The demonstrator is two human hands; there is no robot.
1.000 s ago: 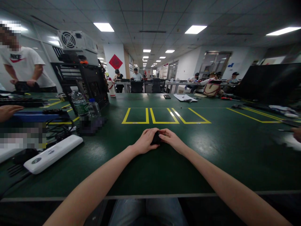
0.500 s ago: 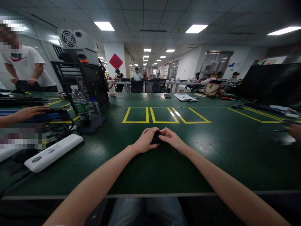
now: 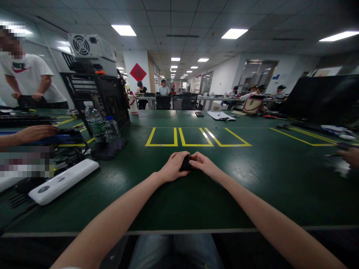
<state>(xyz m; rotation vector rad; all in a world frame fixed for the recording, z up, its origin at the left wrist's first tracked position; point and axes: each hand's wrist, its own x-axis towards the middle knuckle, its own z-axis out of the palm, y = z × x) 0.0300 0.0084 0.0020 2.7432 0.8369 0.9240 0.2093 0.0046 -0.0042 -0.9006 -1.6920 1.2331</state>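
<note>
Curled around a small black object (image 3: 185, 163), the left hand (image 3: 174, 166) has it firmly gripped, fingers over its top and far side, thumb along its near side. The right hand (image 3: 203, 163) meets the object from the right, thumb and fingers bent at that side; whether they pinch it or only touch it, I cannot tell. The object thus sits between the two hands, deep in the left one's grasp and at the right one's fingertips, mostly covered. It is on or just above the green surface (image 3: 179, 203), well in from the near edge and just short of the yellow tape outlines (image 3: 177, 137). Toward the near left corner lies a long white device (image 3: 66, 182); farther back on that side, two clear bottles (image 3: 95, 121) stand beside a black computer case (image 3: 112, 97). Near the far edge lie a dark phone-like item (image 3: 199, 114) and a clipboard (image 3: 221, 116). Toward the left edge, a co-worker's hand (image 3: 36, 132) extends over something blue (image 3: 42, 141).
</note>
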